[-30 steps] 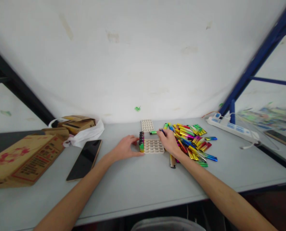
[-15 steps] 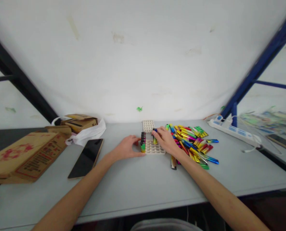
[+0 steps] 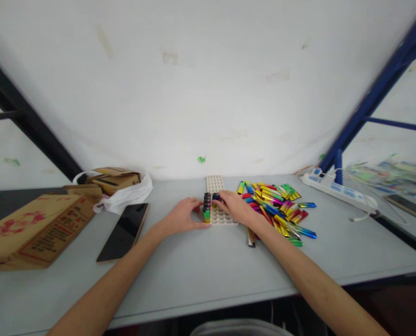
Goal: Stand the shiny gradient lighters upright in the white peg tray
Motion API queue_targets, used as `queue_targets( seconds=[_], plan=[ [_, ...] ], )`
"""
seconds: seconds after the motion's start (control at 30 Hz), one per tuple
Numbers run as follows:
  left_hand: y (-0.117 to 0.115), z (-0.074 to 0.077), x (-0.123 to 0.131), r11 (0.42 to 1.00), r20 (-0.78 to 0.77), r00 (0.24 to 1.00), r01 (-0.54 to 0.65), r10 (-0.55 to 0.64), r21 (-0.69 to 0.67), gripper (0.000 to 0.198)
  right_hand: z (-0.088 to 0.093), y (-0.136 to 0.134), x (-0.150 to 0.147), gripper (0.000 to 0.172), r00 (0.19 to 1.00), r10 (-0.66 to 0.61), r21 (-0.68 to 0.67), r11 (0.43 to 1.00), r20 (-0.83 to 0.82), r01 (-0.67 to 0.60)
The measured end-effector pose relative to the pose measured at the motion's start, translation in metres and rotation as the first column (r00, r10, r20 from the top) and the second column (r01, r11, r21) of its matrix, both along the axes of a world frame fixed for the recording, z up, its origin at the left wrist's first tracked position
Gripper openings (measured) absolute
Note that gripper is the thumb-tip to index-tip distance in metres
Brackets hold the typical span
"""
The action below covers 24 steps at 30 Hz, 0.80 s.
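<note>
A white tray with round holes (image 3: 225, 218) lies in the middle of the table. Along its left edge stands a row of several upright lighters (image 3: 207, 208) with black tops, the nearest green and yellow. My left hand (image 3: 182, 215) curves round that edge, thumb at the tray's front corner and fingers at the back of the row, gripping the tray. Pinched in the fingers of my right hand (image 3: 238, 207) is another lighter (image 3: 215, 197) with a dark top, upright over the holes just right of the row. Its lower end is partly hidden.
Shiny coloured lighters (image 3: 281, 210) lie heaped at the right. Behind is a second holed tray (image 3: 214, 182). A phone (image 3: 124, 232), a cardboard box (image 3: 40, 228) and a white bag (image 3: 127, 196) lie left; a power strip (image 3: 341, 190) is far right.
My right hand has moved left with the lighter, bringing it close beside the standing row. My left hand has stayed at the tray's edge.
</note>
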<state>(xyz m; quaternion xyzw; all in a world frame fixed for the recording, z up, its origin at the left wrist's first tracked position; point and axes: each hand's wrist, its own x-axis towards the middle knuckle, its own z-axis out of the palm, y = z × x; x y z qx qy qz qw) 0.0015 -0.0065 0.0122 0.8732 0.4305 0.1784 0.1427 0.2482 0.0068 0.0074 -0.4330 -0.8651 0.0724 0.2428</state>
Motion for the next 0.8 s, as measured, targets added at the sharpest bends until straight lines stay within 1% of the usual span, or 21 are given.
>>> queue_targets(
  seconds=[0.07,0.13,0.2,0.23,0.27,0.33,0.4,0.47,0.57,0.63,0.7,0.8],
  plan=[
    [0.0,0.001,0.0,1.0,0.0,1.0,-0.005,0.005,0.001,0.057,0.001,-0.002,-0.001,0.02,1.0,0.011,0.007,1.0,0.028,-0.011],
    [-0.001,0.001,0.0,1.0,-0.005,1.0,-0.011,0.011,0.005,0.056,0.003,-0.004,0.003,0.023,0.999,0.026,0.012,1.0,0.031,-0.027],
    [-0.001,0.0,0.0,1.0,-0.008,1.0,-0.014,0.014,0.011,0.056,0.008,-0.005,0.014,0.028,0.999,0.044,0.017,0.999,0.006,-0.044],
    [-0.001,0.0,0.0,1.0,-0.008,1.0,-0.013,0.014,0.014,0.057,0.01,-0.005,0.021,0.03,0.999,0.034,0.018,0.999,-0.006,-0.034],
    [0.0,0.0,0.0,1.0,-0.006,1.0,-0.011,0.011,0.014,0.057,0.013,-0.003,0.028,0.032,1.0,-0.005,0.017,1.0,-0.009,0.005],
    [0.0,0.0,0.0,1.0,-0.004,1.0,-0.005,0.005,0.012,0.058,0.017,0.002,0.044,0.036,0.986,-0.161,0.013,0.987,0.029,0.161],
    [0.0,0.0,0.001,1.0,0.0,1.0,-0.002,0.002,0.013,0.058,0.02,0.009,0.056,0.036,0.934,-0.339,0.021,0.941,0.112,0.339],
    [0.001,0.0,0.001,1.0,0.004,1.0,-0.003,0.003,0.016,0.059,0.019,0.016,0.061,0.038,0.877,-0.436,0.037,0.898,0.204,0.438],
    [0.001,0.0,0.001,1.0,0.001,1.0,-0.003,0.003,0.013,0.059,0.014,0.02,0.057,0.041,0.822,-0.471,0.06,0.876,0.32,0.479],
    [0.0,0.0,0.001,1.0,-0.003,1.0,0.0,0.0,0.011,0.059,0.011,0.021,0.05,0.042,0.789,-0.493,0.072,0.861,0.367,0.504],
    [0.0,0.001,0.001,1.0,-0.004,1.0,0.003,-0.003,0.012,0.059,0.009,0.022,0.045,0.042,0.764,-0.517,0.07,0.842,0.386,0.535],
    [-0.001,0.002,0.002,1.0,-0.004,1.0,0.003,-0.003,0.013,0.057,0.01,0.024,0.043,0.036,0.756,-0.534,0.023,0.822,0.378,0.569]
  ],
)
